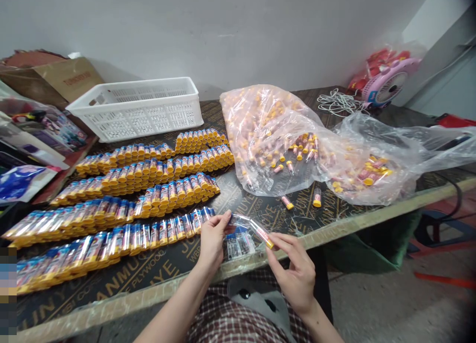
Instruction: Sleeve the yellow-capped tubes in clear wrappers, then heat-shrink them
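Near the table's front edge, my left hand (214, 238) pinches a clear plastic sleeve (241, 221). Just right of it, my right hand (292, 268) holds a small clear tube with a yellow end (261, 234) between thumb and fingers, its far end meeting the sleeve. Beneath the hands lies a small stack of clear sleeves (240, 244). Two loose yellow-ended tubes (287, 202) (317, 197) rest in front of the big bag. To the left, stacked rows of wrapped tubes with blue and yellow ends (159, 234) cover the table.
A large clear bag of tubes (260, 130) and a smaller one (372, 174) lie at the right. Behind the rows stands a white basket (145, 110). White cable (338, 102) and a pink fan (390, 85) are at the back right. Cardboard box (74, 78) at back left.
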The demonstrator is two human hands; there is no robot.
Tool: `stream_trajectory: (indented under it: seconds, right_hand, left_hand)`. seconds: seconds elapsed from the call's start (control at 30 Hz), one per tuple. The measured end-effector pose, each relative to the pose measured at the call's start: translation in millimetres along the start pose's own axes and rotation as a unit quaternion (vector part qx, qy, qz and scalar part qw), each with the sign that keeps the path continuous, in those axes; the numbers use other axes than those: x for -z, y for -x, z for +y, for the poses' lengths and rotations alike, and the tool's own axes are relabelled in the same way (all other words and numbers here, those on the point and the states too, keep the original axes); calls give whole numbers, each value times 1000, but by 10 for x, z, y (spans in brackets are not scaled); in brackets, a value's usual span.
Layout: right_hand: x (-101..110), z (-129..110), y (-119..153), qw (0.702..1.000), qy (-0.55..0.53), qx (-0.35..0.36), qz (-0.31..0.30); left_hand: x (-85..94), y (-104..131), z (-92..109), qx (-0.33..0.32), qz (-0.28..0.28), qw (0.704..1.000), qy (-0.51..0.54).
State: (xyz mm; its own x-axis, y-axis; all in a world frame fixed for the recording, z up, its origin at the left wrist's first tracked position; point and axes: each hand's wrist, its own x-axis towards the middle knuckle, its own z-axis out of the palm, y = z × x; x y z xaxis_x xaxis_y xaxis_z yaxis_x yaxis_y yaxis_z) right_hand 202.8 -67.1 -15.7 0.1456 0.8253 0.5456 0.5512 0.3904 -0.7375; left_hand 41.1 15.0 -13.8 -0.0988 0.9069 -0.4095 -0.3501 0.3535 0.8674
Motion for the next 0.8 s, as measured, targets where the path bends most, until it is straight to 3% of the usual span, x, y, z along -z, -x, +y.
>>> stream_trajectory:
  seconds: [0.1, 0.17, 0.27, 0.37, 0.47, 0.53, 0.67, 0.8]
  right_hand:
    - [-26, -26, 16, 999, -27, -4, -40]
    - [-43, -33, 18, 997, -40, -10, -62]
    - [-60, -16, 3, 993, -52, -11, -104]
    - [-64, 26, -23, 993, -39, -1, -109]
    - [-53, 59, -54, 994, -26, -4, -107]
    - [-40, 70, -71, 988, -53, -9, -144]
    - [-26, 88, -71, 966, -124, -9, -225]
    - [-47, 107, -28, 965, -154, -21, -213]
  left_hand:
    - [3, 13, -42, -51, -4, 998, -38]
    - [-14, 50, -45, -58, -39, 997, -42]
    - [-58, 133, -2, -7, -110, 994, -3]
    - [-81, 208, 51, 58, -156, 986, 28]
    - [-76, 259, 60, 99, -207, 973, 7]
    - [-69, 282, 41, 117, -235, 965, -24]
    - [-70, 313, -6, 136, -250, 957, -54]
    - [-76, 328, -24, 147, -253, 955, -51]
